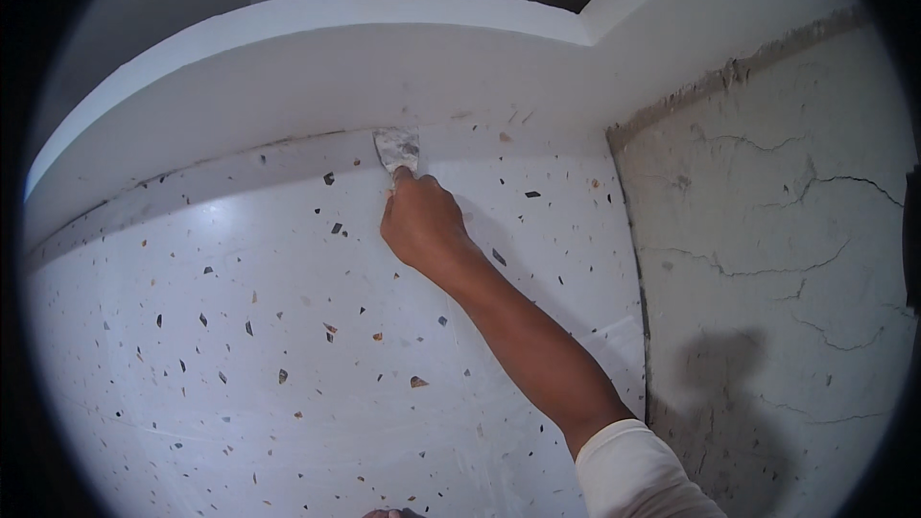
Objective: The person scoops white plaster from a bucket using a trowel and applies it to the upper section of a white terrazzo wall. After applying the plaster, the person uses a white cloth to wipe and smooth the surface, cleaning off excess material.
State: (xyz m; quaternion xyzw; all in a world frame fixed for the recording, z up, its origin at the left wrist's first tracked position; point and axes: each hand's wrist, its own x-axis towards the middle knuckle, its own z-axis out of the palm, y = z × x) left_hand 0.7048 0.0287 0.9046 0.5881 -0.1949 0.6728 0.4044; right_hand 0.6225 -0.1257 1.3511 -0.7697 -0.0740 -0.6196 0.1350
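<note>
My right hand [425,219] grips a putty knife [398,147], fingers wrapped round its handle. The blade is smeared with whitish-grey material. Its wide edge touches or nearly touches the seam where a white speckled terrazzo-like surface [230,326] meets a smooth pale band [317,77]. My right forearm reaches up from the lower right, in a light sleeve. At the bottom edge a small skin-coloured part [391,514] shows, perhaps fingertips of my left hand; whether it holds anything is hidden.
On the right stands a bare plastered wall [767,221] with several cracks and a rough strip along its top. A dark gap [633,230] runs down the corner beside it. Above the band is a white raised edge [384,2] with a dark grey recess beyond.
</note>
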